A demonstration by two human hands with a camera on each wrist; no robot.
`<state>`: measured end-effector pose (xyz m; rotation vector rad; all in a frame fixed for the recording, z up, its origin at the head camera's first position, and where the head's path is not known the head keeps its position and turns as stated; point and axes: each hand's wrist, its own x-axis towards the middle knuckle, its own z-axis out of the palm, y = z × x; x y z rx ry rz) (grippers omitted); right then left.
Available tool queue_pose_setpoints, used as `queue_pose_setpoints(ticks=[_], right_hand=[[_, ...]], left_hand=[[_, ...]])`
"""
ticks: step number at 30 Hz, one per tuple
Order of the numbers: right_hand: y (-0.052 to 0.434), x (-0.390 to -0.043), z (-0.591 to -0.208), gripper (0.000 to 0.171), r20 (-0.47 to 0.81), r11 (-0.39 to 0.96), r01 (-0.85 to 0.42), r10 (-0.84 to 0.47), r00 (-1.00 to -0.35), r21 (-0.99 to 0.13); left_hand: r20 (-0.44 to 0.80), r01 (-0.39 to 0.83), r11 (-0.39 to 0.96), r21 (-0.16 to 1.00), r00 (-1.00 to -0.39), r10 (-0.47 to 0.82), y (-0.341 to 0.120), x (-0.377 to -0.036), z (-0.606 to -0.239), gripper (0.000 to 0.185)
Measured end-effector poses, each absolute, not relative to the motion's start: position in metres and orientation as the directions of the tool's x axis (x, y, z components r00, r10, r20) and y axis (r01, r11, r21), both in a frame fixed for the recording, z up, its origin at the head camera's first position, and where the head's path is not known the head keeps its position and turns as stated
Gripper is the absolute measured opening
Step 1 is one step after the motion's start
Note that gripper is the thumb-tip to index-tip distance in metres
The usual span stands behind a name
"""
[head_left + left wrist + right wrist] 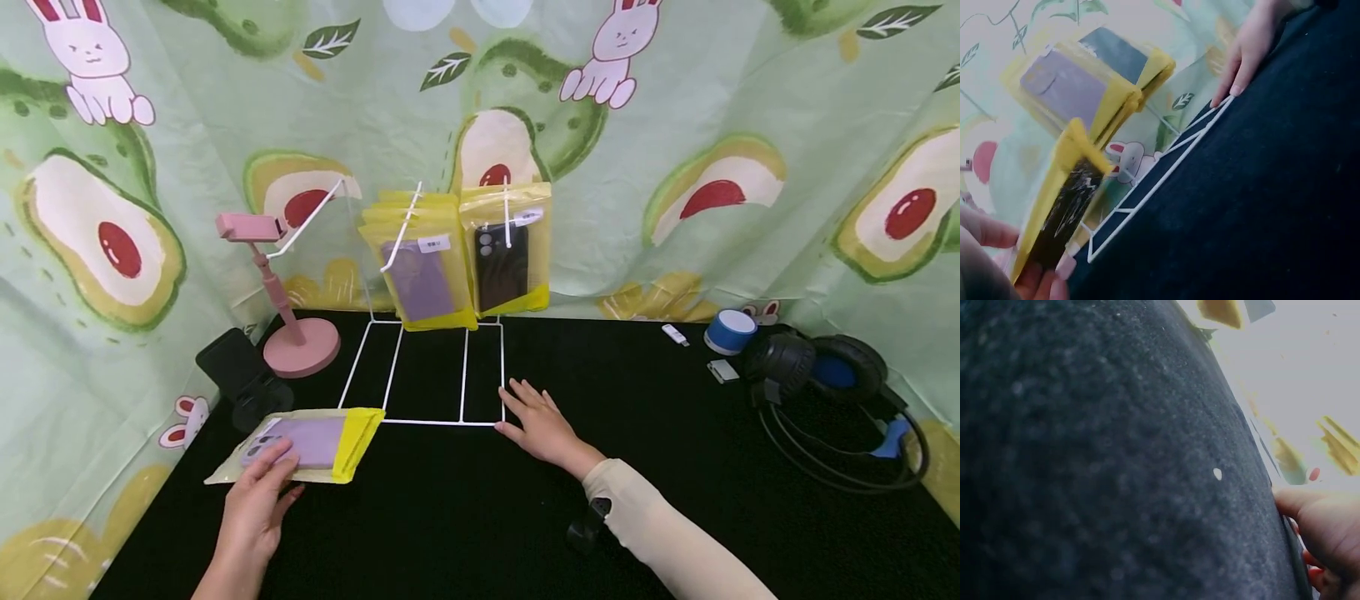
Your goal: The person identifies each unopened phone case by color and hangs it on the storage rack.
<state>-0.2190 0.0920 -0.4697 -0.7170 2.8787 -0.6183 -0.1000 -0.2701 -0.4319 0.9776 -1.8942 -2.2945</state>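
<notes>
While the left hand (255, 500) pinches one packaged purple phone case (307, 443), thumb on top and fingers curled under its near end, the pack sits low over the front-left of the black table (465, 533), just left of the white wire rack (427, 375). Not on a hook yet, still well apart from the hanging ones. Right hand (540, 425) lies flat with straight fingers, holding nothing, fingertips touching the front-right corner of the rack base, looks like it steadies it. On the rack: a bunch of purple-case packs (420, 271) on the middle hook, a black-case pack (506, 258) on the right hook, left hook bare. So judging by this, several packs are hung and this one remains. Further out: pink phone stand (288, 292) at left, blue headphones (825, 367) and small blue speaker (729, 331) at right, avocado-print cloth (675, 125) behind
</notes>
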Motion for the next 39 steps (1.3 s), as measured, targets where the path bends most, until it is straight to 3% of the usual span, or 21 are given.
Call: queue_pose_setpoints(ticks=[4,8,11,14,18,26,39], right_hand=[[0.091,-0.219,-0.470,0.060,-0.008,0.807,-0.425,-0.469,-0.883,-0.411],[0.092,-0.218,-0.469,0.059,0.003,0.802,-0.428,-0.470,-0.883,-0.416],[0.092,-0.217,-0.469,0.059,0.008,0.798,-0.430,-0.471,-0.882,-0.421],[0.092,-0.218,-0.469,0.059,0.008,0.798,-0.430,-0.471,-0.882,-0.421],[0.092,-0.218,-0.468,0.059,0.002,0.800,-0.427,-0.470,-0.883,-0.422],[0.093,-0.219,-0.469,0.060,-0.015,0.810,-0.421,-0.467,-0.884,-0.408],[0.092,-0.218,-0.469,0.060,-0.008,0.806,-0.425,-0.470,-0.883,-0.413]], left_hand=[[-0.391,-0.324,-0.237,0.916,-0.852,-0.347,-0.255,-0.101,-0.420,0.025],[-0.255,-0.258,-0.020,0.966,-0.932,-0.258,-0.239,-0.104,-0.407,0.027],[-0.079,-0.101,0.176,0.979,-0.989,-0.124,-0.232,-0.108,-0.398,0.035],[0.104,0.102,0.255,0.962,-0.995,0.004,-0.229,-0.113,-0.387,0.032],[0.261,0.271,0.171,0.947,-0.962,0.079,-0.226,-0.123,-0.371,0.026],[0.480,0.455,-0.182,0.872,-0.867,0.135,-0.223,-0.132,-0.346,0.033],[0.377,0.360,-0.140,0.922,-0.918,0.124,-0.221,-0.153,-0.352,0.029]])
